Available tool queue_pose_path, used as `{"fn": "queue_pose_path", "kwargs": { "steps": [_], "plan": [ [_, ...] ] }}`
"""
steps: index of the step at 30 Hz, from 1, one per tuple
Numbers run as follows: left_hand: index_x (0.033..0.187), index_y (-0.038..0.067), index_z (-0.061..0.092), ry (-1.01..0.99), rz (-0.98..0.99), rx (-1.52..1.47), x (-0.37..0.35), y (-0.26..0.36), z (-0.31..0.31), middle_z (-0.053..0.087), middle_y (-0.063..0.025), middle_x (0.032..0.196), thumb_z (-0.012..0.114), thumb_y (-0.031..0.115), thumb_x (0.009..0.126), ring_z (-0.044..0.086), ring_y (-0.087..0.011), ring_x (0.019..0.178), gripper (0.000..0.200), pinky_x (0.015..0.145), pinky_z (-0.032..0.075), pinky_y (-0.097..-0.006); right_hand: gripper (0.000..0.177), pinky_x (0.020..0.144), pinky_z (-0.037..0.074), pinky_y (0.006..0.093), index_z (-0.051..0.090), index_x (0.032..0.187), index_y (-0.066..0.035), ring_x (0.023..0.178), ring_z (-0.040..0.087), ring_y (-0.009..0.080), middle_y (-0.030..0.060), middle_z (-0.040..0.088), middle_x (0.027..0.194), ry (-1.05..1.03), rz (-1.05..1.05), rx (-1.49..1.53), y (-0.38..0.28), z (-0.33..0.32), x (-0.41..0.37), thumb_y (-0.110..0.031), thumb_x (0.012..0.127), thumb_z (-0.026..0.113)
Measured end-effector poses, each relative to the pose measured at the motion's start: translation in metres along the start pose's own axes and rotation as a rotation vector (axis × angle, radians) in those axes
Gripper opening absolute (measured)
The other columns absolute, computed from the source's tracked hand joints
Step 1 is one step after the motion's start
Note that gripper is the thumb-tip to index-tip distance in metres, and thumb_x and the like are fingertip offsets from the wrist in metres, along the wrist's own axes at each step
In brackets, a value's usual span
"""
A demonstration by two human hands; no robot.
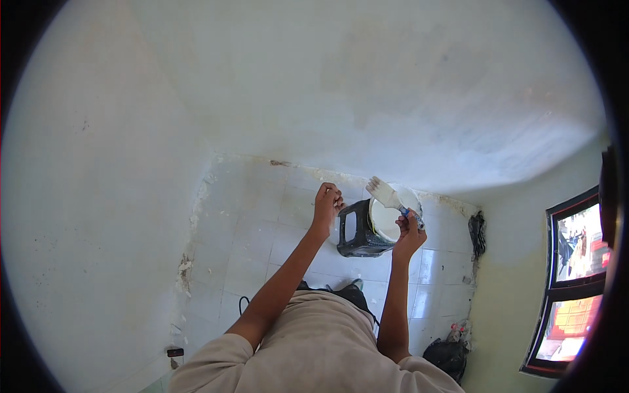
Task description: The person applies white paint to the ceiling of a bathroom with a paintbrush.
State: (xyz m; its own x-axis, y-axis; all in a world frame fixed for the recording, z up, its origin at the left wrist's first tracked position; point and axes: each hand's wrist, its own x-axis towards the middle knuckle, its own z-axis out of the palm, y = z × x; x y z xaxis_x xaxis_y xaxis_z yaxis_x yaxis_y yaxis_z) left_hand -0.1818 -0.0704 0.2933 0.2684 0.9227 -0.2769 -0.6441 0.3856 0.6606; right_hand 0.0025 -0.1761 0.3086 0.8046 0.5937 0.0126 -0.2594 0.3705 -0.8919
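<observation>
In my right hand point(409, 234) is a paintbrush point(388, 195), gripped by its blue handle with whitish, paint-coated bristles pointing up and left. Just beneath the brush sits a white paint bucket point(383, 219), its inside pale and partly hidden by the brush and hand. The bucket rests on a black plastic stool point(362, 245) with a cut-out in its side. Left of the stool, my left hand point(327, 202) is raised with its fingers curled in, and no object shows in it.
A pale, patchy wall point(393, 98) rises ahead, with flaking plaster along its base. White floor tiles point(252, 239) carry paint flecks. To the right are a dark-framed window point(576, 262), a black plastic bag point(449, 355) and a dark crumpled item point(477, 234) in the corner.
</observation>
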Motion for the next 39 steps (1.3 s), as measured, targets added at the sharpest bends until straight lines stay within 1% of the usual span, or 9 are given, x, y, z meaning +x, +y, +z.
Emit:
{"fn": "queue_pose_path", "kwargs": {
  "steps": [9, 20, 23, 25, 29, 31, 35, 37, 39],
  "plan": [
    [0.088, 0.015, 0.049, -0.069, -0.068, 0.047, 0.025, -0.086, 0.066, 0.047, 0.0029, 0.075, 0.054, 0.013, 0.089, 0.046, -0.0070, 0.065, 0.006, 0.066, 0.045, -0.0279, 0.025, 0.074, 0.060, 0.0329, 0.061, 0.102, 0.012, 0.076, 0.069, 0.0240, 0.0180, 0.066, 0.088, -0.011, 0.005, -0.136, -0.022, -0.091, 0.053, -0.011, 0.091, 0.059],
    [0.091, 0.012, 0.050, 0.077, 0.032, 0.136, 0.058, -0.189, 0.121, 0.051, 0.0003, 0.076, 0.056, 0.014, 0.088, 0.051, -0.0097, 0.069, 0.008, 0.066, 0.046, -0.0277, 0.021, 0.070, 0.059, 0.0317, 0.061, 0.100, 0.011, 0.071, 0.069, 0.0227, 0.0167, 0.066, 0.084, -0.159, 0.181, -0.294, -0.007, -0.192, 0.198, -0.007, 0.090, 0.059],
    [0.092, 0.012, 0.050, 0.168, 0.030, 0.161, 0.068, -0.220, 0.112, 0.051, 0.0003, 0.076, 0.057, 0.014, 0.088, 0.052, -0.0096, 0.070, 0.008, 0.065, 0.046, -0.0274, 0.015, 0.069, 0.057, 0.0292, 0.063, 0.093, 0.008, 0.071, 0.068, 0.0195, 0.0137, 0.066, 0.080, -0.237, 0.189, -0.343, 0.018, -0.211, 0.227, -0.004, 0.085, 0.066],
    [0.092, 0.012, 0.050, 0.272, -0.008, 0.212, 0.078, -0.242, 0.099, 0.052, 0.0003, 0.076, 0.056, 0.013, 0.088, 0.052, -0.0086, 0.070, 0.007, 0.065, 0.046, -0.0267, 0.009, 0.065, 0.057, 0.0282, 0.064, 0.087, 0.008, 0.070, 0.067, 0.0188, 0.0109, 0.065, 0.078, -0.359, -0.008, -0.689, 0.049, -0.226, 0.246, 0.002, 0.081, 0.066],
    [0.093, 0.011, 0.051, 0.380, -0.067, 0.315, 0.108, -0.295, 0.045, 0.053, 0.0000, 0.078, 0.056, 0.011, 0.088, 0.054, -0.0110, 0.073, 0.008, 0.067, 0.046, -0.0280, 0.012, 0.066, 0.054, 0.0269, 0.066, 0.089, 0.007, 0.068, 0.065, 0.0148, 0.0101, 0.067, 0.073, -0.331, 0.213, -0.746, 0.096, -0.234, 0.264, 0.000, 0.080, 0.067],
    [0.096, 0.006, 0.051, 0.472, 0.193, 0.747, 0.126, -0.336, 0.001, 0.055, -0.0042, 0.085, 0.057, 0.009, 0.086, 0.056, -0.0189, 0.080, 0.012, 0.072, 0.046, -0.0329, 0.012, 0.064, 0.052, 0.0270, 0.067, 0.089, 0.007, 0.066, 0.064, 0.0134, 0.0096, 0.067, 0.071, -0.409, 0.230, -0.812, 0.133, -0.246, 0.273, -0.003, 0.081, 0.068],
    [0.111, 0.001, 0.052, 0.652, 0.454, 1.179, 0.160, -0.374, -0.028, 0.054, -0.0162, 0.106, 0.058, 0.011, 0.089, 0.053, -0.0310, 0.096, 0.025, 0.084, 0.043, -0.0395, 0.015, 0.065, 0.051, 0.0282, 0.068, 0.088, 0.006, 0.066, 0.066, 0.0151, 0.0110, 0.068, 0.071, -0.459, 0.300, -0.869, 0.193, -0.240, 0.277, -0.007, 0.081, 0.070],
    [0.117, 0.001, 0.052, 0.627, 0.363, 1.160, 0.175, -0.384, -0.035, 0.053, -0.0175, 0.110, 0.053, 0.016, 0.095, 0.053, -0.0312, 0.099, 0.027, 0.084, 0.043, -0.0392, 0.014, 0.064, 0.051, 0.0287, 0.068, 0.088, 0.005, 0.066, 0.066, 0.0165, 0.0117, 0.068, 0.072, -0.499, 0.314, -0.913, 0.222, -0.242, 0.275, -0.006, 0.080, 0.070],
    [0.117, 0.000, 0.051, 0.575, 0.316, 1.075, 0.184, -0.386, -0.032, 0.054, -0.0174, 0.110, 0.049, 0.018, 0.097, 0.053, -0.0314, 0.098, 0.027, 0.084, 0.044, -0.0395, 0.012, 0.063, 0.050, 0.0315, 0.069, 0.088, 0.002, 0.064, 0.065, 0.0215, 0.0134, 0.065, 0.071, -0.598, 0.189, -0.953, 0.249, -0.239, 0.273, -0.005, 0.079, 0.071]
  ]
}}
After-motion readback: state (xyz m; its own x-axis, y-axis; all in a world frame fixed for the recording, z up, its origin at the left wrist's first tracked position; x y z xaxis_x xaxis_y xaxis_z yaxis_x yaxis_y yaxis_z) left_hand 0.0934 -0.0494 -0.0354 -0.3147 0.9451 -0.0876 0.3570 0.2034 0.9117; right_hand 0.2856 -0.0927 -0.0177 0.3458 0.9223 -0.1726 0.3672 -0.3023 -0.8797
